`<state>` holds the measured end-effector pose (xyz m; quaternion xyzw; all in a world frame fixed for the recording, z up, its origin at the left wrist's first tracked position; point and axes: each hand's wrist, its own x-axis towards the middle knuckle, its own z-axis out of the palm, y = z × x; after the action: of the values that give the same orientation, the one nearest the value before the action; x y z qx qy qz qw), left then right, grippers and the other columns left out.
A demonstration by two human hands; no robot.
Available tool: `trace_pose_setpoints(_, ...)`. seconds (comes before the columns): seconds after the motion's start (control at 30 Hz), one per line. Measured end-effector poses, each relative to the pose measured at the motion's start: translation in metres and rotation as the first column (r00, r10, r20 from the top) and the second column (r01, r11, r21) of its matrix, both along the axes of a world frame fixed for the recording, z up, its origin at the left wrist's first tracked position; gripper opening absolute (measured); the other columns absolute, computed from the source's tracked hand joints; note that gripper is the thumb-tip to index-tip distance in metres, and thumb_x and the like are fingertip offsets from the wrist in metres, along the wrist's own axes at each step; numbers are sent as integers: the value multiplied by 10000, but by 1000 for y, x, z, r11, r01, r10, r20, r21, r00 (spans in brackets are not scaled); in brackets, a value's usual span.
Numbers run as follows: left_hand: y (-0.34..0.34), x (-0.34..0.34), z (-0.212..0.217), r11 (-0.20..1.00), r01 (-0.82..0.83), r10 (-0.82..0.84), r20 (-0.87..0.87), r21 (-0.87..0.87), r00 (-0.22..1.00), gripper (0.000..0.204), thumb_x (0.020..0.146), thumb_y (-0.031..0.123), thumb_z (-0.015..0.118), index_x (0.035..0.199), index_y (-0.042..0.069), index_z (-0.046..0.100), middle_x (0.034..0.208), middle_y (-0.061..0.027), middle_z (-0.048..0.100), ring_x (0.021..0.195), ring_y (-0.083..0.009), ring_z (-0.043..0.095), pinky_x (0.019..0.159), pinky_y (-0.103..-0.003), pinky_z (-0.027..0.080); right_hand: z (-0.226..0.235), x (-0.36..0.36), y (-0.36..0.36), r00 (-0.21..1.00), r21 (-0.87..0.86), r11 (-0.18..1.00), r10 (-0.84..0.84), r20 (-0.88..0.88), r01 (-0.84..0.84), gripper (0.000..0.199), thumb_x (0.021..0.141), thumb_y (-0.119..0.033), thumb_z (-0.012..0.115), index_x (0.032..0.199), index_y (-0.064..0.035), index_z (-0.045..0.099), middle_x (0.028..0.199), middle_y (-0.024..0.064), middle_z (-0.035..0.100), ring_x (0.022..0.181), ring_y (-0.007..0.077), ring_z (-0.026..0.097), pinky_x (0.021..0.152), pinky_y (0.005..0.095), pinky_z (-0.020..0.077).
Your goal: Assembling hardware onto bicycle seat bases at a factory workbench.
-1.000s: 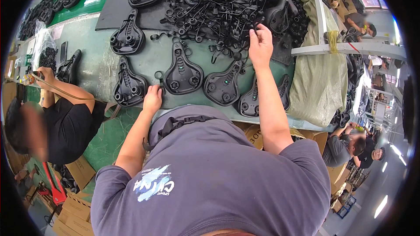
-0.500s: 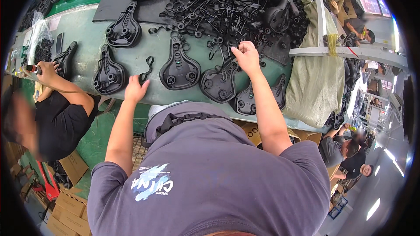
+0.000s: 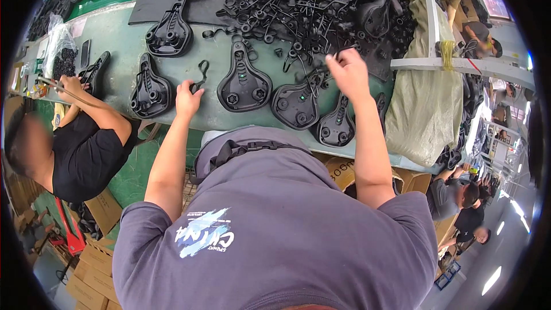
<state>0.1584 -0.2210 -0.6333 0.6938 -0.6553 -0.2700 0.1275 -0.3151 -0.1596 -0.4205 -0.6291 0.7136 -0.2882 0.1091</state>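
Note:
Several black bicycle saddles lie upside down along the table. My left hand [image 3: 188, 101] is closed at the lower end of a black looped strap [image 3: 203, 70], between a left saddle [image 3: 151, 90] and the middle saddle [image 3: 245, 86]. Over the near edge of a heap of black metal and plastic parts [image 3: 293, 14], my right hand [image 3: 351, 76] has its fingers bent. Something thin and dark shows at its fingertips, too small to make out. Below it sit two saddles, one with a green spot [image 3: 295, 106] and a nearer one [image 3: 337, 125].
A pale woven sack [image 3: 422, 112] drapes over the table's right end beside a white metal frame [image 3: 447, 64]. At my left a co-worker in a black shirt [image 3: 92, 152] handles another saddle [image 3: 99, 74]. Cardboard boxes [image 3: 92, 272] stand on the floor at lower left.
My left hand has gone from open beside the strap to closed at its lower end. My right hand has shifted right, its thumb now spread more. The whole view has turned slightly.

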Motion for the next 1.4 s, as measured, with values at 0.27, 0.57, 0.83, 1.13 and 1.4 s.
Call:
trace_pose_setpoints(0.27, 15, -70, 97, 785, 617, -616, -159, -50, 771, 479, 845, 193, 825, 1271, 96, 628, 1238, -114, 637, 1070, -403, 673, 904, -486, 569, -111, 78, 41, 989, 332, 943, 24, -143, 25, 411, 877, -403, 786, 1056, -52, 668, 1077, 166, 696, 1049, 389, 676, 912, 511, 550)
trace_pose_setpoints(0.57, 32, -81, 72, 638, 769, -769, 23, -50, 639, 471, 866, 178, 797, 1295, 124, 610, 1220, -92, 610, 1094, -370, 676, 897, -498, 570, -134, 99, 82, 966, 536, 834, 18, -257, 127, 910, 864, -432, 795, 1565, -27, 380, 1282, 236, 629, 1157, 408, 657, 1016, 520, 508)
trace_pose_setpoints(0.83, 43, -76, 64, 793, 594, -609, -160, -136, 777, 464, 834, 149, 816, 1262, 123, 638, 1241, -99, 633, 1095, -360, 677, 926, -472, 564, -93, 98, 39, 955, 477, 877, -191, 229, 61, 753, 820, -445, 830, 1384, 14, 634, 844, 105, 716, 809, 237, 706, 792, 382, 575)
trace_pose_setpoints(1.13, 31, -82, 69, 869, 483, -428, -332, 105, 841, 418, 807, 121, 833, 1198, 122, 686, 1156, -118, 739, 1092, -365, 700, 933, -449, 567, -112, 140, -86, 158, 659, 743, -642, 750, -112, 368, 1052, -362, 605, 1078, -4, 688, 783, 47, 602, 633, 118, 538, 530, 279, 408)
trace_pose_setpoints(1.4, 31, -74, 54, 882, 461, -416, -296, 100, 860, 558, 798, 142, 846, 1291, 120, 583, 1205, -121, 749, 1146, -368, 699, 953, -466, 565, -86, 163, -99, 933, 539, 788, 359, -13, -296, 470, 856, -455, 683, 973, -3, 730, 884, 188, 742, 877, 324, 749, 815, 448, 616)
